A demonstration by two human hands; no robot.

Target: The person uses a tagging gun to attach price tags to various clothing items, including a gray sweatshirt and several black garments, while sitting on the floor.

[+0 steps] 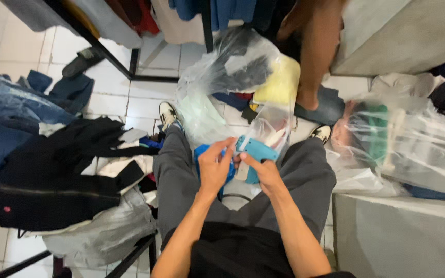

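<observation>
— Head view, looking down: what are your hands on?

— My right hand point(266, 172) is clamped on a blue tagging gun point(256, 152), its long axis slanting up and left across my lap. My left hand point(215, 167) pinches its near end, touching it.

— And beyond it?

— A clear plastic bag of clothes point(233, 77), just ahead on the floor; a black jacket point(52, 175) lies to my left.
</observation>
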